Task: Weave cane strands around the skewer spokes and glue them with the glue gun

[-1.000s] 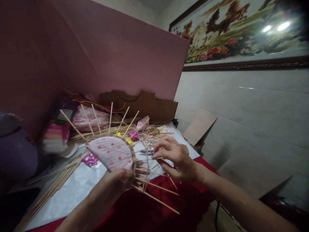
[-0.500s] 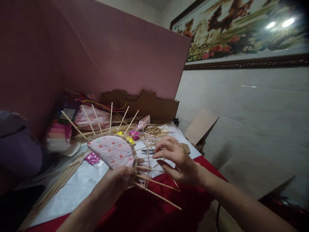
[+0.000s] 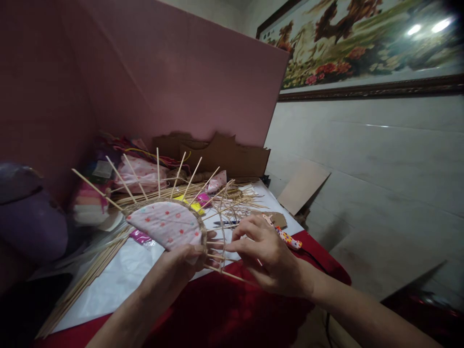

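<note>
My left hand [image 3: 181,266] grips the lower edge of a half-round panel [image 3: 168,224]. White cloth with small red and blue prints covers its face, and twine is wound along the curved rim. Thin bamboo sticks [image 3: 158,171] fan outward from that rim. A loose line of twine [image 3: 222,227] crosses several sticks on the right side. There my right hand [image 3: 263,253] has its fingers bent and closed at the twine, with index fingertip beside it. The thumb is low near the stick ends, and the hand hides part of them.
Behind the panel lie bamboo sticks [image 3: 125,199], folded printed cloth [image 3: 139,174] and coloured cords. Dark-bladed scissors [image 3: 226,223] and a floral-print item [image 3: 290,240] are right of centre. Torn cardboard [image 3: 224,154] stands at the back. White sheeting [image 3: 108,285] covers part of the red tabletop [image 3: 203,314].
My right hand has moved down and closed its fingers beside the twine and sticks. The panel has shifted and turned slightly left in my left hand. The floral item has come into view.
</note>
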The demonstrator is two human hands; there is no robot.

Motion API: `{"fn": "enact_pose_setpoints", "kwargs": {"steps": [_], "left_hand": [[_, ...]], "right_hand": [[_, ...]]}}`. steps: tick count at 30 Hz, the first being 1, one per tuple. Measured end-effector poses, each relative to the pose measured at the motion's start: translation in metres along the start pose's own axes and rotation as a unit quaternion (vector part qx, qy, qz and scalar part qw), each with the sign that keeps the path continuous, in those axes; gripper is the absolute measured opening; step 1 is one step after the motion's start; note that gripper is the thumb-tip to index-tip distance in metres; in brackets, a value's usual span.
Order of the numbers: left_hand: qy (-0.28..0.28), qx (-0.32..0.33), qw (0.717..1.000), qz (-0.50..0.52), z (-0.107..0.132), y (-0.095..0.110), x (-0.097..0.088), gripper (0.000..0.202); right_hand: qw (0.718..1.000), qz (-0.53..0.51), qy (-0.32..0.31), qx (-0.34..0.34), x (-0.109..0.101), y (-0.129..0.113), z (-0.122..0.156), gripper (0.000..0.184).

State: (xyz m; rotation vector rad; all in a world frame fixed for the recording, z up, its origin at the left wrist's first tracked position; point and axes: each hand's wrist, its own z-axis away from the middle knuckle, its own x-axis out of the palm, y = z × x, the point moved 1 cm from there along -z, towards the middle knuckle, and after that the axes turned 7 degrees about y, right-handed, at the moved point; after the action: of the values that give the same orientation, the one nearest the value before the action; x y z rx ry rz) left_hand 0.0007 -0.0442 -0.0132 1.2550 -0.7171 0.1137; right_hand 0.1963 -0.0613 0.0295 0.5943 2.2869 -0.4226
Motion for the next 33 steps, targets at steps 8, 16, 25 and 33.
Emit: {"fn": "enact_pose_setpoints", "kwargs": {"steps": [8, 16, 25, 33], "left_hand": [[-0.008, -0.004, 1.0, -0.003, -0.001, -0.003, -0.003, 0.033], [0.006, -0.003, 1.0, -0.011, 0.0, -0.003, -0.003, 0.035], [-0.002, 0.001, 1.0, -0.011, 0.001, -0.002, -0.003, 0.034], [0.007, -0.003, 1.0, -0.01, 0.001, 0.0, 0.0, 0.034]], "right_hand": [[1.0, -0.012, -0.017, -0.006, 0.001, -0.005, -0.002, 0.035], [0.999, 0.002, -0.039, -0.035, 0.006, -0.011, 0.003, 0.03], [1.0, 0.009, 0.019, -0.007, 0.001, -0.012, 0.004, 0.033], [0.996, -0.023, 0.065, 0.051, -0.001, -0.008, 0.008, 0.03]]}}
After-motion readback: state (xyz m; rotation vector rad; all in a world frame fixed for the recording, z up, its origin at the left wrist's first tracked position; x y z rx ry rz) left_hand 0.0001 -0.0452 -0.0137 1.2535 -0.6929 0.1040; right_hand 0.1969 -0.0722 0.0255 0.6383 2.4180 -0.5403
